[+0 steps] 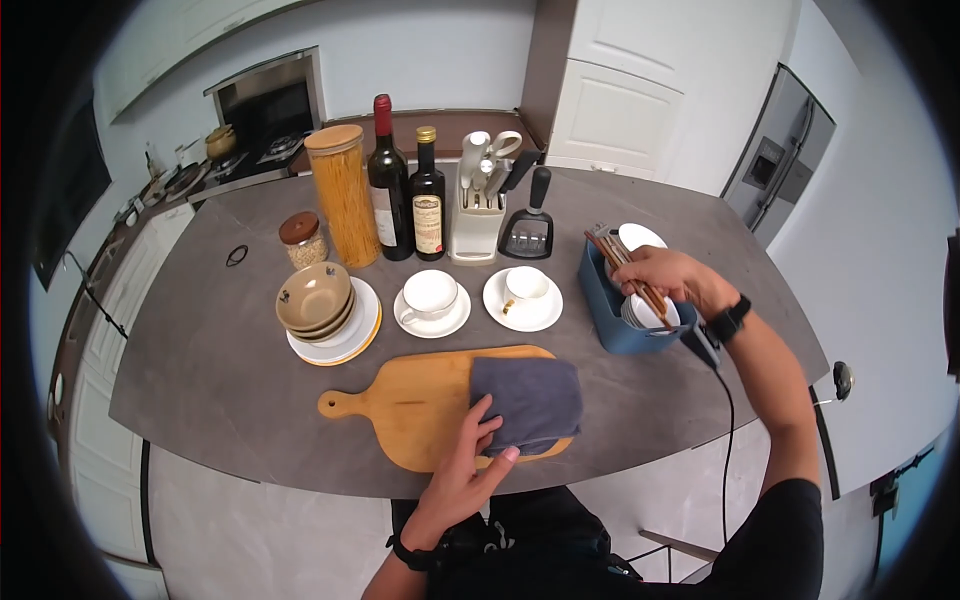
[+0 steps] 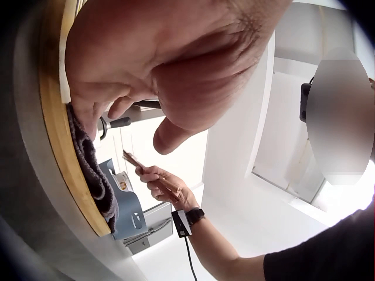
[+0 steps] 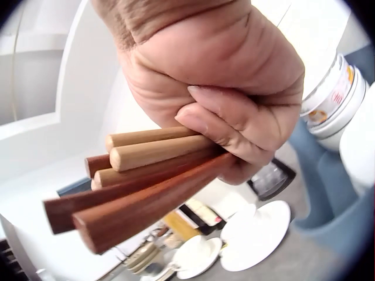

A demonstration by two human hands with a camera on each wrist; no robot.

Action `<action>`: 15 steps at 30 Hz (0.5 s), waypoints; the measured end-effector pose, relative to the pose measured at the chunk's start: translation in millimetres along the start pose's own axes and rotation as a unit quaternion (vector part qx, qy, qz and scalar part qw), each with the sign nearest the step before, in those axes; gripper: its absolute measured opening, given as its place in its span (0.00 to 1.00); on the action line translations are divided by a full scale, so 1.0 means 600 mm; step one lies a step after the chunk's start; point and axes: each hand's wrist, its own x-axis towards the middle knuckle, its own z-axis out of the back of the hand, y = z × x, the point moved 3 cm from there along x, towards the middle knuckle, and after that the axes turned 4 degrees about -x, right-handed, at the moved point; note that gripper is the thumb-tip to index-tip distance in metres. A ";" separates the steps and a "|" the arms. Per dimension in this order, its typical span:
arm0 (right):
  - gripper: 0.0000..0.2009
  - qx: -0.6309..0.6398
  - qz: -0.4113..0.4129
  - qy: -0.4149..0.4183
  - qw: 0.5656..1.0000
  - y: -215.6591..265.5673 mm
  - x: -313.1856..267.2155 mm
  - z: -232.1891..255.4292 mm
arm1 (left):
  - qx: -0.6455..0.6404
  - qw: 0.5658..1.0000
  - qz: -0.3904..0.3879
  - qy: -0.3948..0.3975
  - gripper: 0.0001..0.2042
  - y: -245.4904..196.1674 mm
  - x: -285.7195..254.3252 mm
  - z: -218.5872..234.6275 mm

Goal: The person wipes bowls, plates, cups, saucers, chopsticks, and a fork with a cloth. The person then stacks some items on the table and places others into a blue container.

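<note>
"Brown and tan wooden chopsticks (image 3: 158, 196): where are they?"
"Bunched in the tightly curled right hand (image 1: 662, 275), above the blue rectangular box (image 1: 630, 340) near the worktop (image 1: 220, 350)'s right edge."
"And the left hand (image 1: 468, 468)?"
"Loosely spread, touching the folded grey-blue cloth (image 1: 535, 400) by the near edge."

From the head, looks forward and down over the table (image 1: 215, 335) from some way above, to the stove (image 1: 285, 148) and fridge (image 1: 785, 150). From the left wrist, turned sideways, looks close past the left hand (image 2: 164, 64) along the board (image 2: 64, 158) to the right hand (image 1: 665, 270) and tub (image 2: 126, 208). From the right wrist, tilted, looks very near at the chopsticks (image 3: 155, 196), sharing cups (image 1: 430, 295) and tub with the head view.
</note>
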 end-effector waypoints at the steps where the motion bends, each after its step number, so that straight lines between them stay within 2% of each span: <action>1: 0.14 0.050 0.033 0.016 0.998 0.015 -0.033 -0.030 | -0.004 1.000 -0.001 -0.005 0.35 0.000 0.006 -0.003; 2: 0.16 0.062 0.083 0.035 0.994 0.019 -0.050 -0.057 | -0.022 1.000 0.000 0.001 0.33 0.000 0.013 -0.007; 4: 0.14 0.088 0.157 -0.010 0.984 0.011 -0.068 -0.134 | -0.039 0.999 0.006 0.001 0.31 -0.013 0.027 -0.014; 6: 0.12 0.151 0.204 0.003 0.967 0.034 -0.109 -0.228 | -0.156 0.986 0.027 0.057 0.27 -0.040 0.049 -0.033; 8: 0.10 0.186 0.259 -0.014 0.948 0.035 -0.107 -0.305 | -0.173 0.982 0.052 0.048 0.28 -0.048 0.061 -0.046; 9: 0.10 0.146 0.246 -0.036 0.957 0.043 -0.117 -0.327 | -0.210 0.971 0.095 0.053 0.26 -0.048 0.066 -0.048; 10: 0.10 0.169 0.308 -0.072 0.933 0.028 -0.093 -0.353 | -0.247 0.957 0.138 0.058 0.25 -0.044 0.067 -0.050; 11: 0.10 0.147 0.317 -0.100 0.932 0.028 -0.094 -0.365 | -0.188 0.976 0.108 0.027 0.21 -0.036 0.071 -0.047; 12: 0.10 0.124 0.325 -0.127 0.929 0.030 -0.095 -0.374 | -0.181 0.977 0.111 0.020 0.21 -0.021 0.068 -0.038; 13: 0.10 0.131 0.328 -0.120 0.928 0.031 -0.097 -0.384 | -0.175 0.978 0.111 0.029 0.20 -0.011 0.064 -0.030; 15: 0.11 0.077 0.358 -0.157 0.917 0.034 -0.108 -0.400 | -0.166 0.979 0.115 0.033 0.19 0.003 0.049 -0.022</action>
